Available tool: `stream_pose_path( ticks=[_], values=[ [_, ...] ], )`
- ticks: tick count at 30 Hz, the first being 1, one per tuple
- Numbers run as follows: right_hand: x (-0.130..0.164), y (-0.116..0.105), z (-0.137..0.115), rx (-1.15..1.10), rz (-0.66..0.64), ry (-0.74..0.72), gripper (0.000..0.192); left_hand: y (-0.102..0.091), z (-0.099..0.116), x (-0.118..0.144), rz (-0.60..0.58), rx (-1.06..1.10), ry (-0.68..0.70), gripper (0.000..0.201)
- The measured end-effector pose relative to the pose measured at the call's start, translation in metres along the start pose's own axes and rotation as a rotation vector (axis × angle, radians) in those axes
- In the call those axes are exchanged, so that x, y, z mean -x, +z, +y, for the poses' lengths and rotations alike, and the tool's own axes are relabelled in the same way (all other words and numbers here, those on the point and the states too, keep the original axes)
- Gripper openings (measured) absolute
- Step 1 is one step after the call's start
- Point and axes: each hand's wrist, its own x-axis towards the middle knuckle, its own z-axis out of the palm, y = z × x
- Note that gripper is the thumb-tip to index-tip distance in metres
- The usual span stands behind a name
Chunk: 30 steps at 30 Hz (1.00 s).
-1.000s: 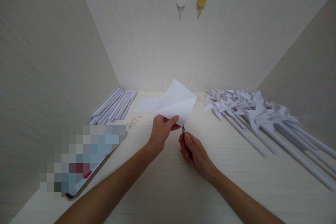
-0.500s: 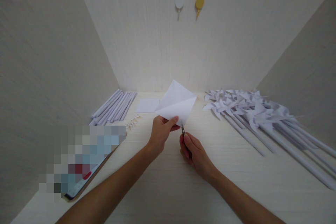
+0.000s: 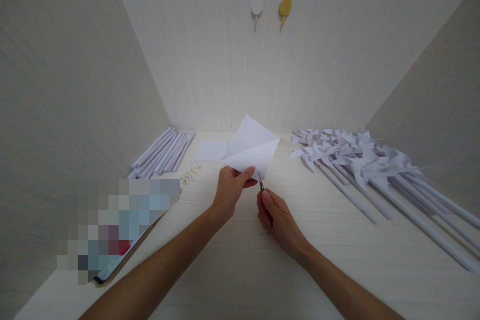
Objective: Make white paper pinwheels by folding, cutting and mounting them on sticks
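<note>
My left hand (image 3: 231, 189) pinches the near corner of a creased white paper square (image 3: 253, 150) and holds it up above the table. My right hand (image 3: 276, 216) grips small scissors (image 3: 261, 183), whose blades point up at the paper's lower edge just right of my left thumb. The scissor handles are hidden inside my fingers.
Rolled white paper sticks (image 3: 163, 152) lie at the back left, next to a flat white sheet (image 3: 210, 151) and several small pale pins (image 3: 189, 174). A pile of finished white pinwheels (image 3: 360, 157) covers the right side. A blurred tablet (image 3: 112, 230) lies at the front left. Two hooks (image 3: 270, 7) hang on the back wall.
Almost nothing differs; both hands with the paper and scissors keep their place, shifting only very slightly.
</note>
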Motion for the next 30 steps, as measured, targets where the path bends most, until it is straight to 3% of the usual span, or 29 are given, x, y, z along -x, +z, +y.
stream_pose_path(
  ticks=[30],
  values=[
    [-0.002,-0.0012,-0.0001,-0.02,0.024,-0.014,0.034,0.0024,-0.0051,0.0048,0.002,-0.012,-0.015,0.016]
  ],
)
